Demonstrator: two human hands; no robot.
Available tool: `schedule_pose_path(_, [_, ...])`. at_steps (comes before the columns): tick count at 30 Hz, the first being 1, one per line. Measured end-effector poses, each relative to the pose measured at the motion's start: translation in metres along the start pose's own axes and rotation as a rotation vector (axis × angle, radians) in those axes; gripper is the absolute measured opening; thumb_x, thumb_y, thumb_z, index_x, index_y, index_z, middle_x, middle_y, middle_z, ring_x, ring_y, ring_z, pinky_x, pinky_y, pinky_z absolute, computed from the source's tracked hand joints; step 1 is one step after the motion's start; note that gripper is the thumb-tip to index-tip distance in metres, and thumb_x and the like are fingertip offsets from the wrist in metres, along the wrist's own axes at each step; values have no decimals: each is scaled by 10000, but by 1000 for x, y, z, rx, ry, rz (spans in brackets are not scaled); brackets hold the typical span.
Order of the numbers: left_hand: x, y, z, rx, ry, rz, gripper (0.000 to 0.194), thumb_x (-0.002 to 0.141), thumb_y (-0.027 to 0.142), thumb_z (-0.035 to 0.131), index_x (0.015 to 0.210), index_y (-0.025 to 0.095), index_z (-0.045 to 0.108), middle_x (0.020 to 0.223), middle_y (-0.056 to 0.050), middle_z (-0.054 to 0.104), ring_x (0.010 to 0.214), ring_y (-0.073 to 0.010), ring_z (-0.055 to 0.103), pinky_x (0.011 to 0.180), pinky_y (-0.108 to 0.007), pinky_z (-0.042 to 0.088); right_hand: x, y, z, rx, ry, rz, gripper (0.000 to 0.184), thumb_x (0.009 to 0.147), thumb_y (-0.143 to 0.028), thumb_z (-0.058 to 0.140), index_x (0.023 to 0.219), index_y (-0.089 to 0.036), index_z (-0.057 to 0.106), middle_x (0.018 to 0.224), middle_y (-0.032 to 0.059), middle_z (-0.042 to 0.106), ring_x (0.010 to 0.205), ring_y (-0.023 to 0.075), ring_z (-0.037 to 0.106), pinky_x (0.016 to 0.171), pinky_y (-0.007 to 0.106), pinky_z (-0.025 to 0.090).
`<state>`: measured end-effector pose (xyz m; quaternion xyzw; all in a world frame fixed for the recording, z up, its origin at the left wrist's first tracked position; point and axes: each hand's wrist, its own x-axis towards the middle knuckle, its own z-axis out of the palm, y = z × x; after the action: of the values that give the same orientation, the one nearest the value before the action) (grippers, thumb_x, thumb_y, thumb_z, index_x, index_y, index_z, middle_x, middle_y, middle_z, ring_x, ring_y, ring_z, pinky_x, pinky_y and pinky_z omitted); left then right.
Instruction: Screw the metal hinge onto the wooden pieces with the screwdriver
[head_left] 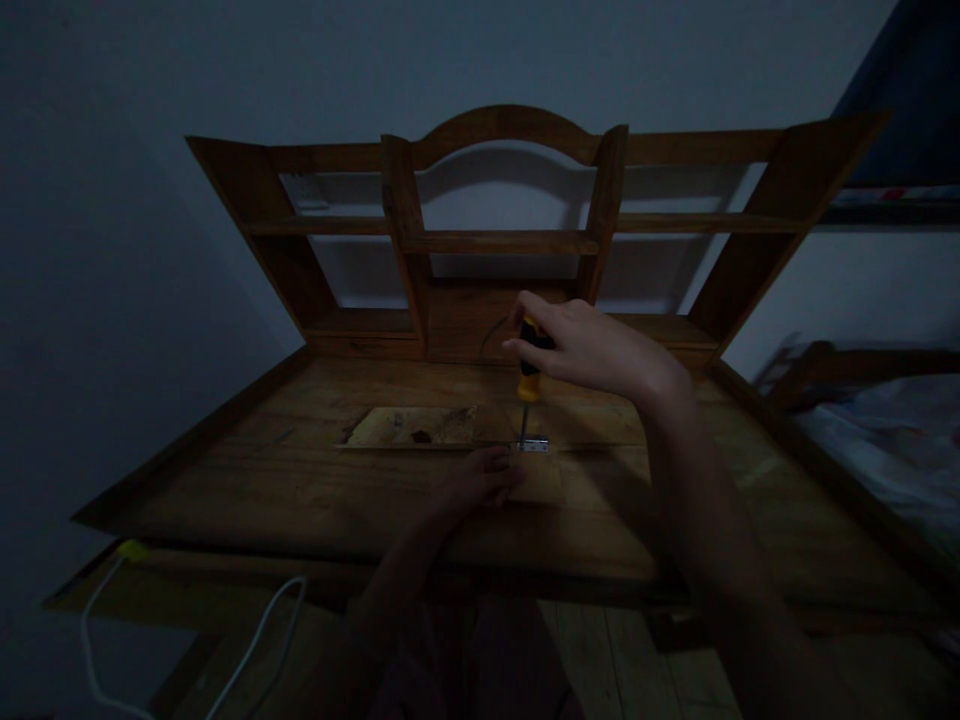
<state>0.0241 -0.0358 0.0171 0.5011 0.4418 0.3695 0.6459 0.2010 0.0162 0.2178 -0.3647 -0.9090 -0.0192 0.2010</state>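
My right hand (pixel 592 345) is closed round the yellow and black handle of a screwdriver (pixel 529 380), held upright. Its shaft points down onto a small metal hinge (pixel 534 445) that lies on a light wooden board (pixel 442 425) on the wooden desk (pixel 315 500). My left hand (pixel 480 478) rests on the desk just in front of the hinge, fingers curled and pressing near the board's edge. The room is dim and details of the fingers are hard to read.
A wooden hutch with shelves (pixel 502 240) stands at the back of the desk against the wall. White cables (pixel 262 630) hang off the front left edge by a yellow object (pixel 131 549). A bed (pixel 885 440) lies at the right.
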Motion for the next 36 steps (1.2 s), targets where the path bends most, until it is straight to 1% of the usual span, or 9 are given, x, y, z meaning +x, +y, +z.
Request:
schedule_pose_path(2, [0, 0, 0, -3, -1, 10, 447, 661, 471, 825, 773, 145, 541, 557, 58, 500, 425, -47, 398, 412, -194, 245, 0, 0, 0, -38, 10, 26, 361, 927, -494, 491, 1099, -178, 528, 965, 102, 643, 886, 268, 611, 770, 358, 433])
schedule_pose_path(7, [0, -2, -1, 18, 17, 9, 421, 681, 466, 808, 788, 141, 562, 541, 58, 501, 404, -44, 382, 410, -197, 239, 0, -1, -4, 14, -9, -55, 246, 898, -305, 497, 1101, -180, 559, 1050, 86, 644, 959, 240, 606, 823, 329, 436])
schedule_pose_path(10, [1, -3, -2, 30, 13, 6, 420, 684, 469, 803, 791, 148, 554, 560, 58, 509, 403, -45, 398, 407, -195, 245, -1, -2, -4, -20, -9, -19, 295, 947, -408, 461, 1101, -177, 559, 977, 95, 654, 904, 250, 618, 788, 341, 436])
schedule_pose_path(13, [1, -3, -2, 29, 4, 7, 425, 685, 467, 804, 798, 147, 548, 570, 57, 511, 412, -45, 402, 407, -190, 243, -1, -3, -3, -49, 11, 14, 378, 933, -506, 475, 1110, -179, 542, 990, 107, 653, 912, 276, 616, 779, 363, 430])
schedule_pose_path(18, [-2, 0, 1, 10, 21, 7, 440, 673, 467, 811, 821, 141, 556, 574, 57, 519, 408, -41, 385, 408, -192, 231, -1, -5, -6, 39, -30, -49, 238, 903, -343, 488, 1086, -198, 532, 1034, 74, 643, 949, 246, 601, 818, 344, 423])
schedule_pose_path(21, [-3, 2, 2, 3, 41, -15, 460, 649, 469, 825, 841, 141, 566, 591, 54, 528, 411, -41, 387, 410, -191, 230, -1, -6, -6, 31, -35, -31, 246, 936, -361, 451, 1102, -196, 525, 991, 82, 645, 921, 242, 604, 804, 341, 419])
schedule_pose_path(25, [-2, 2, 2, 0, 33, -6, 450, 652, 473, 823, 791, 150, 543, 561, 62, 496, 424, -48, 391, 417, -191, 246, -2, -5, -4, -36, -7, 35, 365, 933, -484, 468, 1140, -186, 508, 952, 101, 649, 872, 269, 611, 765, 361, 420])
schedule_pose_path(31, [-2, 1, 1, -2, 33, -8, 452, 645, 475, 831, 767, 143, 550, 555, 59, 489, 435, -53, 394, 423, -195, 239, 0, -4, -5, 23, -22, -45, 237, 888, -314, 502, 1089, -194, 537, 1052, 74, 643, 953, 238, 598, 834, 341, 425])
schedule_pose_path(36, [-2, 1, 1, 11, 8, 23, 436, 673, 477, 813, 754, 144, 544, 554, 52, 499, 434, -52, 393, 420, -193, 247, -1, -5, -4, -13, -10, 6, 325, 923, -466, 496, 1089, -188, 535, 1028, 101, 641, 950, 265, 598, 826, 370, 430])
